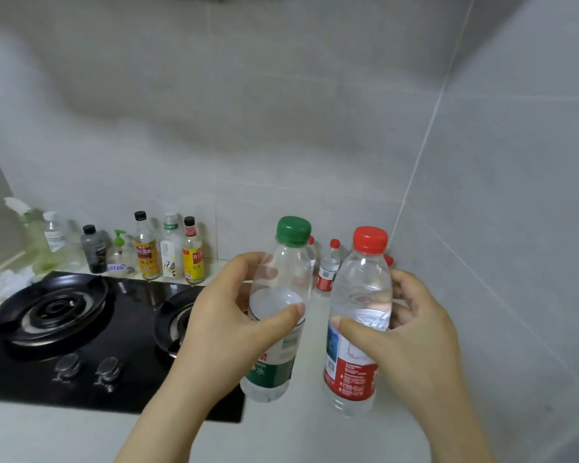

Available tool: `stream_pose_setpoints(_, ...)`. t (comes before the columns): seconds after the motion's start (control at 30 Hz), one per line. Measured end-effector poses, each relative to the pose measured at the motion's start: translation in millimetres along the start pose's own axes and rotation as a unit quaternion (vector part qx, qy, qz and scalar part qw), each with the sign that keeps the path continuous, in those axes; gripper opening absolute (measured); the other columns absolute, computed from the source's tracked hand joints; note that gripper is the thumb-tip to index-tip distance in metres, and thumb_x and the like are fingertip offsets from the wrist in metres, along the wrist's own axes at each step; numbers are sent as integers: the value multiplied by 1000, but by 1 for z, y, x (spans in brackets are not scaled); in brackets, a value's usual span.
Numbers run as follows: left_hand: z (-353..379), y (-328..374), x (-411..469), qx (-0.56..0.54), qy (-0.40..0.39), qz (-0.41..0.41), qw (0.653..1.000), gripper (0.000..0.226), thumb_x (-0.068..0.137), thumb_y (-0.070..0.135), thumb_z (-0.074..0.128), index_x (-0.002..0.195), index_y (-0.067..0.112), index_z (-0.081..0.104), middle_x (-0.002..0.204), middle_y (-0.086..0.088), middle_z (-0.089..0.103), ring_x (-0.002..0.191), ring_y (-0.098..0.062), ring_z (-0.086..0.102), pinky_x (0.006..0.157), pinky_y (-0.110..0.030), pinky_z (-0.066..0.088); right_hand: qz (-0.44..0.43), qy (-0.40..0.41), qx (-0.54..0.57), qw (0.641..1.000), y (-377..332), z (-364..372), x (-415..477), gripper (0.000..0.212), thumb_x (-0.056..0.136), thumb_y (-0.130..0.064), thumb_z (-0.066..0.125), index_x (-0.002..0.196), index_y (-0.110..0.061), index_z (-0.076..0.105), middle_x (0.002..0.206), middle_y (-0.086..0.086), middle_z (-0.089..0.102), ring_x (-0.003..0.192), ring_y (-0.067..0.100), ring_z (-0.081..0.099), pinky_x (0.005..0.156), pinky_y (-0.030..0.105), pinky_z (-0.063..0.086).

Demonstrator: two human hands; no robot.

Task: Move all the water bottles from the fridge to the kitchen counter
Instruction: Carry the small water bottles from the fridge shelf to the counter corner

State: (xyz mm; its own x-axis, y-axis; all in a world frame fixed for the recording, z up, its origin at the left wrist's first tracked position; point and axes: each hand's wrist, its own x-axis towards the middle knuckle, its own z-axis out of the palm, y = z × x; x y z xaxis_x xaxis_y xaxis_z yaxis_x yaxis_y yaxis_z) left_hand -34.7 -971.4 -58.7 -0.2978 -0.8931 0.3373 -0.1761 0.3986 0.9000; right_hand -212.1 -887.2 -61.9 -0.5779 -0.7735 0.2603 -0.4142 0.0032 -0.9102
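Two bottles are in your grip, both over the bench (298, 432) just right of the stove (64, 329). The green-cap bottle (286, 349) sits in your left fingers (288, 312) and the red-cap bottle (361, 295) in your right fingers (351, 327).

Grip: both sets are curled round mid-body. The thumb is in front and the other fingers wrap behind, showing through the clear plastic. Neither hand has anything else in it. Both bottles lean slightly, caps away from you. The bases look clear of the bench, but I can't confirm that.

Handling, my read:
- They look full, so expect moderate weight that's easy one-handed.
- The thin plastic walls will give under a squeeze, so don't clamp hard.
- Straight from the fridge there may be condensation, so treat them as slippery. I can't see any wet film from here.
- They're not fragile. A drop means a rolling bottle, not a break.
- The best hold is where you already are, at the waist above the label. The cap end is too narrow for a secure carry.

More small red-cap bottles (328, 272) already stand at the back of the bench near the wall corner. Set these two down upright, near those and apart from the stove.
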Motion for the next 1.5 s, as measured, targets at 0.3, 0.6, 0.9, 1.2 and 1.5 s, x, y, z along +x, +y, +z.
stream_pose_setpoints(0.3,51,-13,64,20,26,-21,999,60,64,30,84,117,38,56,108,23,65,92,9,61,73,-12,52,-16,-22,-6,1000,35,-9,86,60,55,-29,90,95,-56,54,90,-28,69,81,-2,68,69,26,57)
stream_pose_setpoints(0.6,78,-40,110,7,18,-47,999,59,65,23,84,116,32,58,108,20,66,88,5,65,74,-12,54,-2,-27,-23,999,66,2,140,60,57,-24,90,100,-51,57,97,-19,72,85,3,69,76,33,59)
stream_pose_setpoints(0.9,73,-66,157,-3,-25,-40,999,57,65,23,85,114,33,58,109,19,66,89,1,66,80,-26,57,19,1,-67,998,74,25,166,62,60,-24,89,114,-36,61,98,-18,70,80,-1,68,66,17,52)
stream_pose_setpoints(1.2,72,-98,185,-18,-50,-54,997,59,64,18,87,112,33,58,107,19,67,87,0,67,81,-34,58,54,8,-98,994,92,47,178,53,56,-24,91,97,-38,61,90,-18,72,75,-4,68,62,14,52)
stream_pose_setpoints(1.5,94,-125,215,-4,-64,-73,995,56,63,20,86,108,36,57,106,19,66,86,1,66,76,-27,58,77,-16,-114,990,112,52,212,58,57,-27,90,106,-36,60,97,-13,71,85,7,69,74,32,59)
